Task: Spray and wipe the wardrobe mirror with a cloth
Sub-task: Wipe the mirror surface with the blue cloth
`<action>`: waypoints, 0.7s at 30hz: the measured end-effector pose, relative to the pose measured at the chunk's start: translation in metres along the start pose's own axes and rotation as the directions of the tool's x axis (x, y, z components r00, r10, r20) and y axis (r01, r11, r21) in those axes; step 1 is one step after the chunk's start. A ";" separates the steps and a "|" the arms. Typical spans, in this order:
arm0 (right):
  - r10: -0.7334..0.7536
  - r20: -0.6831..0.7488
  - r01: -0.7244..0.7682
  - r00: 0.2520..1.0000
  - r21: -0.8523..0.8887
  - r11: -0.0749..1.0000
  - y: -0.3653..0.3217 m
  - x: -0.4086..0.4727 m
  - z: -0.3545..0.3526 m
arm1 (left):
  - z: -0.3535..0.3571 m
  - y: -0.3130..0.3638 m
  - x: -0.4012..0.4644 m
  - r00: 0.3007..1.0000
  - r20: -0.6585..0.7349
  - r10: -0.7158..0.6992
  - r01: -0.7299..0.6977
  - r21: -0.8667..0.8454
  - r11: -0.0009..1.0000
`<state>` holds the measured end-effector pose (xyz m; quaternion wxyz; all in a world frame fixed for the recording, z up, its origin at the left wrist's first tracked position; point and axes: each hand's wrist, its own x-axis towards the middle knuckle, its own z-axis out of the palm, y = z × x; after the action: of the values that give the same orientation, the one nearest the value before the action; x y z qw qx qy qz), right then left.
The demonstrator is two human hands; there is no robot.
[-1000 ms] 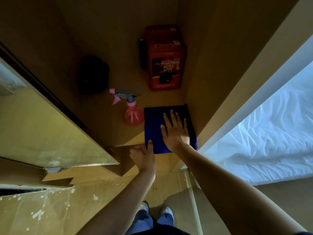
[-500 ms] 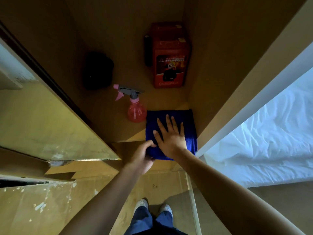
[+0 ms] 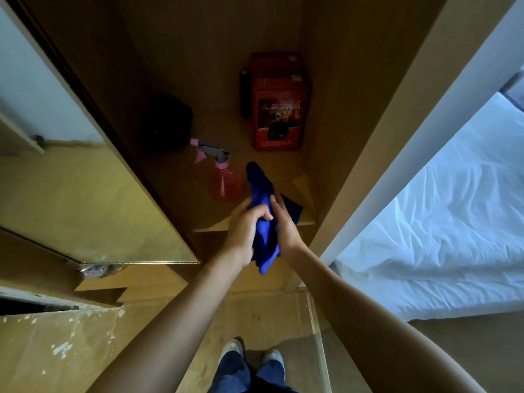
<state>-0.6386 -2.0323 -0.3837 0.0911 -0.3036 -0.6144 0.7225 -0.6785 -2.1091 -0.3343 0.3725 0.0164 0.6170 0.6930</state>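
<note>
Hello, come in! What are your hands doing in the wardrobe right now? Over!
Both hands, left and right, gripping blue cloth, lifted off shelf. Pink spray bottle standing untouched. Nothing blocking.

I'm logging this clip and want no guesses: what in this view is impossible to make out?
Head view only:
- Dark rounded object on the wardrobe shelf: too shadowed to identify.
- Red printed box: small text unreadable.
- Crumpled blue cloth: its middle is covered by the left hand and right hand.
- Pink spray bottle: liquid level unclear in dim light.
- Mirrored wardrobe door: cut off by the left edge.
</note>
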 end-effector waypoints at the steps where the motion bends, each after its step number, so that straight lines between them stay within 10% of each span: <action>1: 0.037 -0.032 -0.033 0.999 0.105 0.994 -0.009 -0.006 0.002 | 0.006 0.007 -0.005 0.997 0.012 0.071 -0.072 0.119 0.990; 7: 0.261 -0.102 -0.160 0.960 0.565 0.809 -0.030 -0.035 0.028 | 0.018 0.040 -0.037 0.960 0.280 0.030 -0.201 0.605 0.771; 10: 0.299 -0.015 -0.179 0.954 0.772 0.610 -0.043 -0.061 0.034 | 0.005 0.057 -0.046 0.932 0.277 0.235 -0.363 0.726 0.584; 13: 0.277 -0.002 -0.162 0.961 0.805 0.571 -0.048 -0.078 0.049 | -0.021 0.057 -0.047 0.829 0.298 0.473 -0.497 0.780 0.380; 16: 0.253 0.015 -0.145 0.967 0.852 0.502 -0.049 -0.095 0.075 | -0.041 0.043 -0.053 0.852 0.351 0.390 -0.451 0.869 0.204; 21: 0.198 -0.009 -0.086 0.980 0.882 0.464 -0.045 -0.129 0.129 | -0.087 0.041 -0.088 0.854 0.351 0.385 -0.432 0.890 0.148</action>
<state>-0.6171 -2.1945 -0.2917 0.2064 -0.3035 -0.1249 0.9218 -0.6769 -2.2278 -0.2811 0.0978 0.4140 0.8674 0.2582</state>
